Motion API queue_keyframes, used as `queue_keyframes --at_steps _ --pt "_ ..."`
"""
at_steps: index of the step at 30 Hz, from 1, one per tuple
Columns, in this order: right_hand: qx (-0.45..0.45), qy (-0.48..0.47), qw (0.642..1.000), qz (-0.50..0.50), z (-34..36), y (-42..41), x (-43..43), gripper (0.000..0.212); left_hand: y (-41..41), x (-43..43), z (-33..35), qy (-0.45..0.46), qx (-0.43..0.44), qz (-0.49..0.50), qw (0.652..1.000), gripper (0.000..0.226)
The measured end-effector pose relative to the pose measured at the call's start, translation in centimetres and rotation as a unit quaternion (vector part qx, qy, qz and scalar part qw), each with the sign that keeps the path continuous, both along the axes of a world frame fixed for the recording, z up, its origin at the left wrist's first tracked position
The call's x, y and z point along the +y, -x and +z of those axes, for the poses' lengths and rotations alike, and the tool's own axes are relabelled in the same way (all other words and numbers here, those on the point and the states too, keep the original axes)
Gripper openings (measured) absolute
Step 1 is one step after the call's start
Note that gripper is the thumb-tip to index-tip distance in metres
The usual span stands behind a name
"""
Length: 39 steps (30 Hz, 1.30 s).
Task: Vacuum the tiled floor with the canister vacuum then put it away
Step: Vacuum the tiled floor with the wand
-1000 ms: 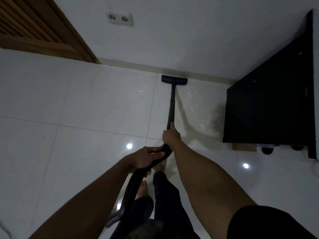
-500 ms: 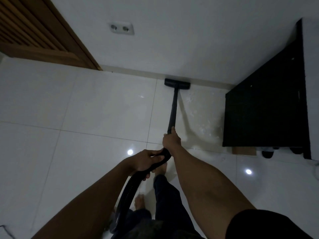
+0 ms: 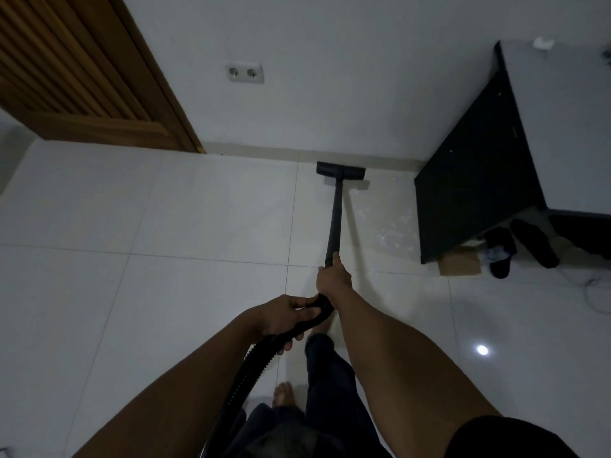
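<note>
The black vacuum wand (image 3: 334,223) runs forward from my hands to a flat black floor head (image 3: 341,169), which rests on the white tiled floor (image 3: 185,213) against the skirting of the far wall. My right hand (image 3: 332,280) grips the wand's near end. My left hand (image 3: 285,317) is closed around the curved handle where the ribbed black hose (image 3: 246,380) joins; the hose drops down past my legs. The canister itself is out of view.
A black cabinet (image 3: 472,196) stands right of the floor head, with dark slippers (image 3: 502,249) and a cardboard piece (image 3: 459,264) beside it. A wooden louvred door (image 3: 76,71) is at far left, a double wall socket (image 3: 245,73) above. A thin cable (image 3: 595,292) lies at right.
The floor head stays against the skirting by the far wall. My view has tilted up and shifted, so more of the door, wall and cabinet top shows. Both hands keep their grip.
</note>
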State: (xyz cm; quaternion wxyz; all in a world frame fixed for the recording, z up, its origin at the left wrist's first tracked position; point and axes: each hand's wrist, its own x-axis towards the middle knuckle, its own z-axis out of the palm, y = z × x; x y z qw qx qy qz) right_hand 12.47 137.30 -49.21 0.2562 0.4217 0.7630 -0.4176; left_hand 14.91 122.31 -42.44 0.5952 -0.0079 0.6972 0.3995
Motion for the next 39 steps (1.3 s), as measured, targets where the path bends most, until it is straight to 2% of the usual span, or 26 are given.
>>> queue_keyframes --at_steps 4,7,16,28,34,39 --pt "0.000 0.008 1.000 -0.009 0.8 -7.9 -1.8 0.070 -7.0 -1.8 0.6 0.006 -0.009 -0.031 0.999 0.054" --pt "0.005 0.012 1.000 -0.010 1.6 -14.0 -2.7 0.067 -12.7 -2.6 1.0 0.014 0.015 -0.057 0.998 0.055" --pt "0.000 0.032 0.999 0.008 1.3 -31.0 -3.9 0.069 -30.0 -4.0 -0.1 0.015 -0.011 -0.018 1.000 0.052" --pt "0.006 0.042 0.999 -0.018 1.3 -55.0 -6.2 0.067 -53.4 -6.3 1.6 0.010 -0.024 -0.034 0.999 0.052" --pt "0.010 0.020 0.999 -0.035 0.6 -66.1 -9.1 0.067 -63.2 -9.3 0.8 0.015 -0.033 -0.061 0.998 0.053" --pt "-0.016 0.014 1.000 -0.018 0.4 -76.7 -13.6 0.076 -73.1 -14.2 0.4 0.007 -0.032 -0.092 0.995 0.052"
